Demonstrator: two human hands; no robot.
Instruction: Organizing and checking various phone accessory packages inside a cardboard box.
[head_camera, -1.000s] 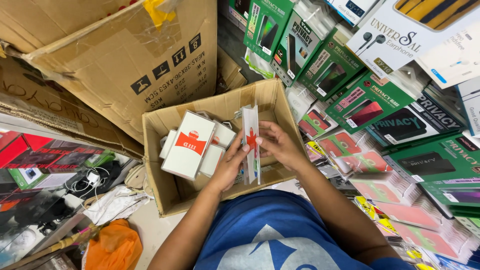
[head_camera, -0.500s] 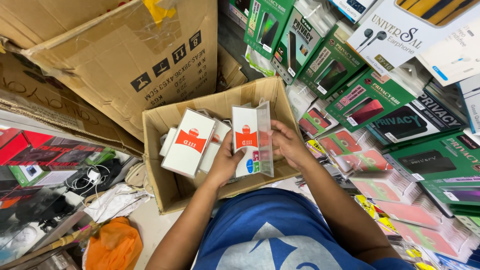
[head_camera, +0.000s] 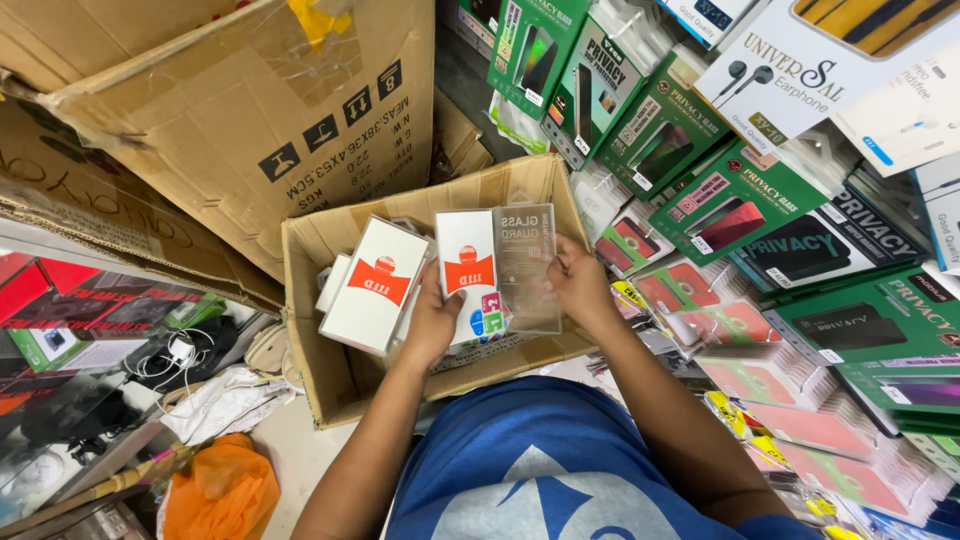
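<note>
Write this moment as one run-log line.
left hand: holds white pack | right hand: holds clear pack | both over open box

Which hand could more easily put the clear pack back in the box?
Probably the right hand. It grips the clear pack by its right edge, over the open cardboard box. The left hand is busy with the white and red pack, so it would have to let go first.

White flat pack with red emblem in left grip; clear sleeve in right grip, touching it. Similar white pack just left, inside small carton. Green flat boxes right. Large brown carton upper left.
</note>
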